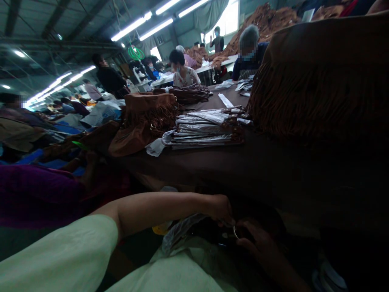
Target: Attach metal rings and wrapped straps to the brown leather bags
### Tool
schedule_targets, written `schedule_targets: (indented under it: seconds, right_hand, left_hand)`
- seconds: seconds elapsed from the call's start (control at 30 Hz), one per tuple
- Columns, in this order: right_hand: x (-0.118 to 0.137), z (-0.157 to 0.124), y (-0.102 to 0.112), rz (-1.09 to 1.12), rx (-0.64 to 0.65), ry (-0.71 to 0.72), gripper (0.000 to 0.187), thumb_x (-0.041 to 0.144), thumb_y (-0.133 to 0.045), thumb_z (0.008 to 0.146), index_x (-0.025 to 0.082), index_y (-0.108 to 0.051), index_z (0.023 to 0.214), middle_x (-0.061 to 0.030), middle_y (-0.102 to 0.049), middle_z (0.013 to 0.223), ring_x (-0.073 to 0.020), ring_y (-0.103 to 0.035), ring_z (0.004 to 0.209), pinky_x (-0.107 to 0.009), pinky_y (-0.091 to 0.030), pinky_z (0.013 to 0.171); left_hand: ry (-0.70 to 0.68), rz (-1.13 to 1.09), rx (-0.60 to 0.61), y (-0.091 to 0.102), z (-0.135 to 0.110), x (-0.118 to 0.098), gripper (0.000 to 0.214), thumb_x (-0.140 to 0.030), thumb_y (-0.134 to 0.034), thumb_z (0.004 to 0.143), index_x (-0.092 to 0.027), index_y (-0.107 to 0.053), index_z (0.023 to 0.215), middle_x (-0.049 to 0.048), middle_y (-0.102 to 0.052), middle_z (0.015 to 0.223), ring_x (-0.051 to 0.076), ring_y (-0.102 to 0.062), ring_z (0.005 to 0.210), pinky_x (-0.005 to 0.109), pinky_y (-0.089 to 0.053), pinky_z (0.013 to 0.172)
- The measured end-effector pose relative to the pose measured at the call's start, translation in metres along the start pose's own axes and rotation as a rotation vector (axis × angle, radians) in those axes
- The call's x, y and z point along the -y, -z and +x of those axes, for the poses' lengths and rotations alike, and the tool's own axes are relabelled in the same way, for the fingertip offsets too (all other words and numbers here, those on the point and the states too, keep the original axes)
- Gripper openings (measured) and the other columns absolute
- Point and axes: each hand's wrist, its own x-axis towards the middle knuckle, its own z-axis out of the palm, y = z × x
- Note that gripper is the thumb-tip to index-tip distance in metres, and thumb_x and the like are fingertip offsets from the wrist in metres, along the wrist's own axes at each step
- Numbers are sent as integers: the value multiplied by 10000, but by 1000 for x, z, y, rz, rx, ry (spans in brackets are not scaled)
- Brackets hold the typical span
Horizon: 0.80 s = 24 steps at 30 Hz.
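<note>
Left hand [220, 207]: extended from a pale green sleeve [57, 253], beside a thin silver metal ring [235, 232] on a dark item [209, 232].
Right hand [255, 240]: shadowed, curled close to the same ring.
Grip: both hands are brought together at the ring; whether either is clamped cannot be told in this light.
Task item: the dark item is held low, below the near edge of a dark brown worktop [243, 170], with crinkled clear plastic film [182, 233] beside it.
Handling: the film is best kept off the ring, and the item is better lifted into the light.
On worktop: a stack of flat silver-sleeved packs with brown strap ends [203, 129], a tan fringed suede bag [146, 121], and a large brown fringed bag [316, 77] in the foreground.
Hidden: fingertips, the item's shape and its lower part are lost in shadow; the ring's fastening cannot be made out.
</note>
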Motion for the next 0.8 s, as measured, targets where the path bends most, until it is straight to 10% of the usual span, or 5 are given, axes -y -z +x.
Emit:
schedule_targets:
  seconds: [0.5,0.8]
  right_hand:
    - [6,0,8,124,185,-48,293,428,-532,890,229,-618,1087,-79,-621,1108,-243,-572,1044,-347,-446,886]
    - [7,5,9,105,150,-55,281,392,-538,881,213,-596,1090,-83,-618,1088,-238,-569,1028,-350,-440,882]
  left_hand:
    - [-213,24,-49,-12,1,18,210,-289,-574,829,-140,-596,683,-53,-490,510,65,-430,467,187,-300,461]
    - [-76,-205,122,-11,1,15,223,-316,-671,733,-145,-571,632,-58,-468,506,55,-373,441,194,-267,438]
